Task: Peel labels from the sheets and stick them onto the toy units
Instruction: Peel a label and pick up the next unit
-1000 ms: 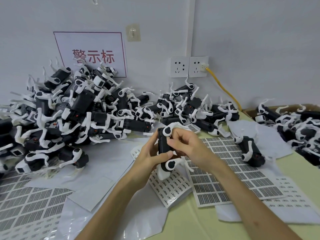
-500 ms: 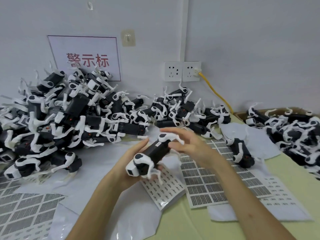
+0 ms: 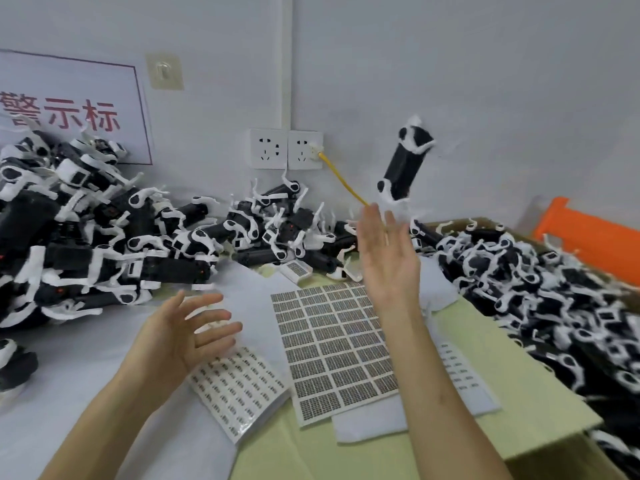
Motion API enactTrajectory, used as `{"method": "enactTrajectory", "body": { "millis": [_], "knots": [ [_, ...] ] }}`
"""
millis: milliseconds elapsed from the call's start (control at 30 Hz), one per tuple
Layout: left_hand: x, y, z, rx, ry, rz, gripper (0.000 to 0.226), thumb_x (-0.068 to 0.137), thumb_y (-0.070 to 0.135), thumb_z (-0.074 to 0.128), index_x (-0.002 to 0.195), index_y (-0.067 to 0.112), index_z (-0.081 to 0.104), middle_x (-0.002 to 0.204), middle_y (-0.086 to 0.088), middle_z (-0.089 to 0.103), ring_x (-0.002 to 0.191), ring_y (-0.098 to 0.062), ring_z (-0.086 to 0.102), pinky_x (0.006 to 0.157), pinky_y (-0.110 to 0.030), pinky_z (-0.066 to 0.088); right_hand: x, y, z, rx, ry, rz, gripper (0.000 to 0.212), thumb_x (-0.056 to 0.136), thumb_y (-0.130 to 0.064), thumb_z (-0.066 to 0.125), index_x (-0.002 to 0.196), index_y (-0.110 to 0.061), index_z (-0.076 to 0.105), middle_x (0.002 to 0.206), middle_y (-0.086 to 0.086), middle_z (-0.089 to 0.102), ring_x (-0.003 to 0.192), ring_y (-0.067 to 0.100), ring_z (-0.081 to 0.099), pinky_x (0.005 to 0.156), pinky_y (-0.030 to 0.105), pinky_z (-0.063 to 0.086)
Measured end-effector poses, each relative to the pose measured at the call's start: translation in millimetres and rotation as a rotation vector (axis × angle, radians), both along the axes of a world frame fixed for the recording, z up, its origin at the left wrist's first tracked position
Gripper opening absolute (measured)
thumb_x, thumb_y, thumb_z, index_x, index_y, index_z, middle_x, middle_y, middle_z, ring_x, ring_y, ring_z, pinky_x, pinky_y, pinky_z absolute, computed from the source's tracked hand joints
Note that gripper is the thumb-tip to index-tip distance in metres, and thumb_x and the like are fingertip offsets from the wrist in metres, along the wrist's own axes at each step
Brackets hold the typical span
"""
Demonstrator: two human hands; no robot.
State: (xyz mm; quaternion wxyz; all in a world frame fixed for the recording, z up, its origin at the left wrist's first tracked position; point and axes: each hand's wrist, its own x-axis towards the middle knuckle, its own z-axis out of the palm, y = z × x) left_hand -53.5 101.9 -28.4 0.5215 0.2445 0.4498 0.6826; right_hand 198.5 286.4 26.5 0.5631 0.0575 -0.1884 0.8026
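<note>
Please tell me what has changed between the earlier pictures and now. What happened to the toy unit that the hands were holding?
Both hands let go of the toy unit: it is now in the air, up and to the right, above the open right hand. The left hand is open too, empty. The label sheets and the pile of toys on the left lie as before.

Left hand [image 3: 180, 327], right hand [image 3: 388, 258]: two hands. Airborne toy unit [image 3: 405, 168]: one. Toy heaps [image 3: 86, 244] [image 3: 554, 292]: two. Wall sockets [image 3: 266, 148] [image 3: 304, 150]: two. Sign [image 3: 69, 109]: one.
</note>
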Motion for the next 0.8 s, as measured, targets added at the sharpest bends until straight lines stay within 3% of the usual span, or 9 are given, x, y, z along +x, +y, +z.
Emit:
{"method": "enactTrajectory", "body": {
  "millis": [100, 200, 333, 433, 567, 667, 800],
  "knots": [
    [2, 1, 1, -0.009, 0.019, 0.010, 0.051, 0.108, 0.046, 0.039, 0.118, 0.005, 0.067, 0.088, -0.016, 0.074, 0.085, -0.039, 0.078, 0.060, -0.040, 0.064, 5, 7, -4, -0.022, 0.015, -0.035, 0.038, 0.106, -0.013, 0.052, 0.143, -0.005, 0.054, 0.144, 0.017, 0.058, 0.123, 0.032, 0.066, 0.097, 0.042, 0.059],
    [4, 1, 1, -0.025, 0.034, 0.024, 0.048, 0.108, 0.043, 0.039, 0.116, 0.005, 0.067, 0.086, -0.016, 0.073, 0.082, -0.037, 0.078, 0.059, -0.039, 0.064, -5, 4, -9, -0.027, -0.115, -0.015, 0.033, 0.103, -0.010, 0.054, 0.136, -0.007, 0.058, 0.131, 0.016, 0.064, 0.110, 0.029, 0.070, 0.092, 0.036, 0.060],
    [10, 0, 5, -0.065, 0.087, 0.070, 0.039, 0.109, 0.034, 0.041, 0.112, 0.005, 0.067, 0.083, -0.014, 0.071, 0.075, -0.033, 0.077, 0.057, -0.035, 0.063, -24, -7, -12, 0.162, -0.473, -0.023, 0.029, 0.093, -0.018, 0.064, 0.121, -0.015, 0.065, 0.108, 0.006, 0.072, 0.089, 0.019, 0.071, 0.078, 0.030, 0.057],
    [18, -2, 9, -0.104, 0.174, 0.163, 0.024, 0.106, 0.023, 0.051, 0.105, 0.006, 0.069, 0.080, -0.013, 0.070, 0.067, -0.028, 0.074, 0.054, -0.032, 0.061, -45, -18, -17, 0.318, -0.815, -0.082, 0.020, 0.099, -0.009, 0.060, 0.116, -0.014, 0.069, 0.099, 0.007, 0.073, 0.081, 0.021, 0.071, 0.073, 0.031, 0.054],
    [21, -3, 8, -0.151, 0.403, 0.240, 0.020, 0.105, 0.017, 0.054, 0.098, 0.009, 0.071, 0.076, -0.007, 0.072, 0.061, -0.022, 0.071, 0.054, -0.030, 0.058, -82, -34, -18, 0.566, -1.200, -0.174, 0.019, 0.098, -0.005, 0.064, 0.112, -0.016, 0.070, 0.102, 0.007, 0.075, 0.089, 0.023, 0.075, 0.079, 0.034, 0.059],
    [19, -3, 6, -0.172, 0.454, 0.218, 0.021, 0.106, 0.017, 0.054, 0.097, 0.010, 0.072, 0.072, -0.003, 0.073, 0.061, -0.020, 0.070, 0.057, -0.032, 0.057, -117, -38, -13, 0.780, -1.407, -0.294, 0.027, 0.093, -0.010, 0.071, 0.119, -0.017, 0.068, 0.109, 0.002, 0.072, 0.095, 0.018, 0.071, 0.081, 0.030, 0.057],
    [20, -2, 3, -0.183, 0.468, 0.199, 0.020, 0.104, 0.017, 0.055, 0.097, 0.010, 0.073, 0.074, -0.004, 0.074, 0.062, -0.020, 0.070, 0.059, -0.032, 0.057, -161, -30, -14, 0.970, -1.566, -0.374, 0.042, 0.092, -0.023, 0.074, 0.131, -0.018, 0.057, 0.113, -0.003, 0.062, 0.094, 0.017, 0.063, 0.074, 0.028, 0.048]
  ]
}}
